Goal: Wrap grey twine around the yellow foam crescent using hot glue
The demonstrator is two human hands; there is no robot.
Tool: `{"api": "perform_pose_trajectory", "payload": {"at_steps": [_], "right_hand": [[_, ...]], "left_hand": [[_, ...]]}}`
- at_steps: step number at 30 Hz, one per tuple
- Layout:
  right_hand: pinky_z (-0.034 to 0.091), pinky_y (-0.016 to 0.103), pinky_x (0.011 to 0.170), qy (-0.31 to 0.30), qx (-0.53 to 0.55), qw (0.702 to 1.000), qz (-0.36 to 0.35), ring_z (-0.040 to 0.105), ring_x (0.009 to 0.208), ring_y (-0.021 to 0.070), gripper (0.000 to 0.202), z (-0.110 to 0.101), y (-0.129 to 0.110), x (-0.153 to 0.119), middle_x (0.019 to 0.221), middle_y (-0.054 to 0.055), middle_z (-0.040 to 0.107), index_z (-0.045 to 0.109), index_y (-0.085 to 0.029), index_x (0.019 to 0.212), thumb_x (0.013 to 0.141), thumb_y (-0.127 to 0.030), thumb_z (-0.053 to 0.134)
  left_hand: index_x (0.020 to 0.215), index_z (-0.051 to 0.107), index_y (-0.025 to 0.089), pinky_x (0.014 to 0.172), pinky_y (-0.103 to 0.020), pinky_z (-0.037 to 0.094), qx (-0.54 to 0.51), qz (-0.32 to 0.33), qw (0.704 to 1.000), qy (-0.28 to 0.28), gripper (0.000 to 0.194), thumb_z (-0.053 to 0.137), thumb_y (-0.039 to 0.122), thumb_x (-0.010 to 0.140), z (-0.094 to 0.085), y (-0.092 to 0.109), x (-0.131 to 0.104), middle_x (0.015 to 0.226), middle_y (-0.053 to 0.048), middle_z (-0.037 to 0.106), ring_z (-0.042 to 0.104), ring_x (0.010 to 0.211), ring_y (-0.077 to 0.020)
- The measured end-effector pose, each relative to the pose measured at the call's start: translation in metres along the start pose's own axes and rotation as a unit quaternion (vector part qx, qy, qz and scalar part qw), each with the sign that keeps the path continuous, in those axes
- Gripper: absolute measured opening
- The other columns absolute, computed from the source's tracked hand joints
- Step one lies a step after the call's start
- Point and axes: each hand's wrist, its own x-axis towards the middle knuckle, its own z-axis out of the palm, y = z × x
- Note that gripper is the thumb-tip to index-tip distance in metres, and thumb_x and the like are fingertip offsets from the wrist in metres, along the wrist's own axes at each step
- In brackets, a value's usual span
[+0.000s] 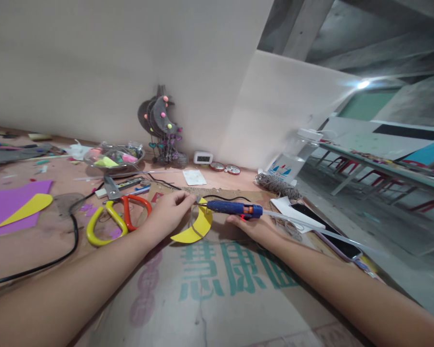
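Observation:
My right hand (255, 229) is wrapped around a blue hot glue gun (226, 207), with a clear glue stick (311, 222) jutting out of its back end. The gun's nozzle points left, over the upper part of a yellow crescent cutout (201, 226). At the crescent's upper end, the thumb and fingers of my left hand (173, 209) are pinched together, their tips close to the nozzle. A thin grey cord shows by the crescent's inner curve. Beneath lies a printed cardboard sheet (159, 308).
Scissors with yellow and red handles (106, 226) lie left of my hands, near purple sheets (7, 207) and a black cable (74, 236). Behind are a tray (114, 161), a decorated crescent ornament (162, 120) and a small clock (203, 157). At right are grey twine (278, 185) and a phone (332, 236).

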Motion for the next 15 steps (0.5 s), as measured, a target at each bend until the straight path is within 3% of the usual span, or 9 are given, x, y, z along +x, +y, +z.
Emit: {"api": "perform_pose_trajectory", "payload": {"at_steps": [15], "right_hand": [[0.044, 0.027, 0.056, -0.002, 0.013, 1.0, 0.021, 0.055, 0.06, 0.0163, 0.034, -0.001, -0.0018, 0.0011, 0.065, 0.001, 0.058, 0.055, -0.019, 0.071, 0.068, -0.053, 0.057]], "left_hand": [[0.063, 0.054, 0.017, 0.047, -0.02, 0.03, -0.011, -0.002, 1.0, 0.0, 0.031, 0.047, 0.044, 0.077, 0.0014, -0.0044, 0.0013, 0.052, 0.004, 0.047, 0.042, 0.049, -0.0097]]}}
